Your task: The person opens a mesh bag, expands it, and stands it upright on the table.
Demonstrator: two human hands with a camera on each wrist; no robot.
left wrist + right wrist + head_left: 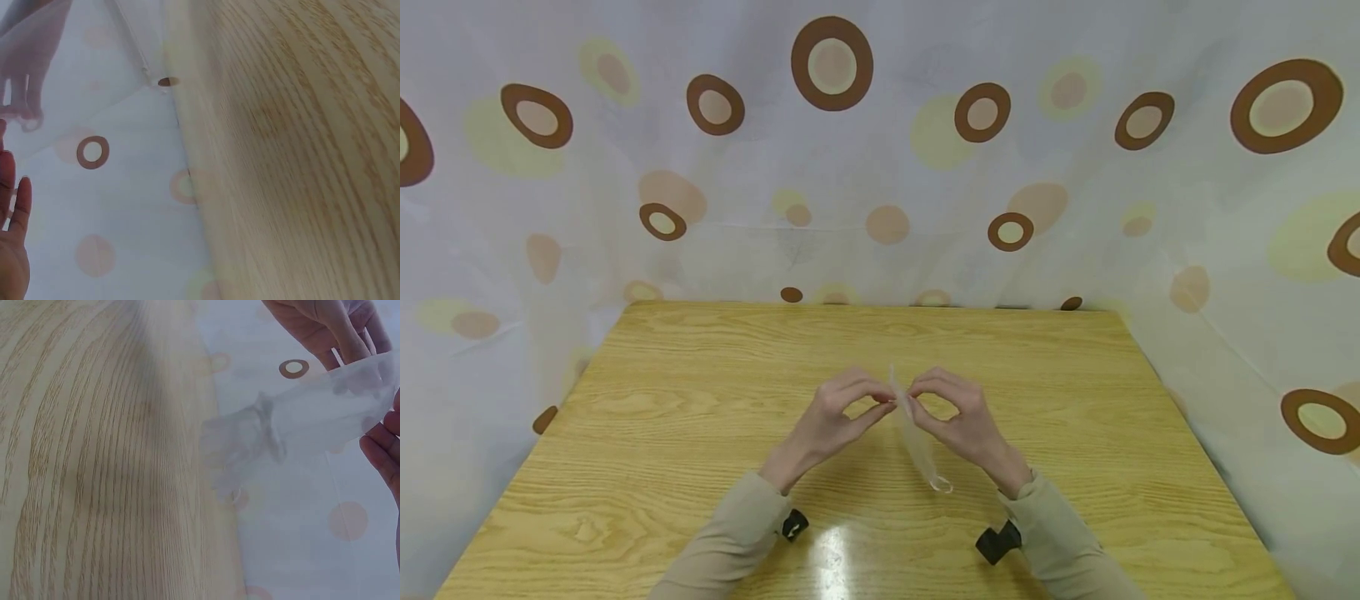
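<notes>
A thin, translucent disposable glove (916,442) hangs between my two hands above the table. My left hand (829,413) pinches its upper end from the left, thumb and fingertips together. From the other side, my right hand (958,417) pinches the same end. In the right wrist view the glove (300,415) stretches away from the hands, its limp finger parts at the far end. Part of the left hand (328,325) shows behind it there. The left wrist view has the film (81,62) in front of the other hand (28,56).
A wood-grain table (700,358) lies under the hands. Patterned sheeting (880,167) with brown and yellow circles rises behind it and along both sides. A small black device (795,525) is at the left wrist, another black device (998,542) at the right.
</notes>
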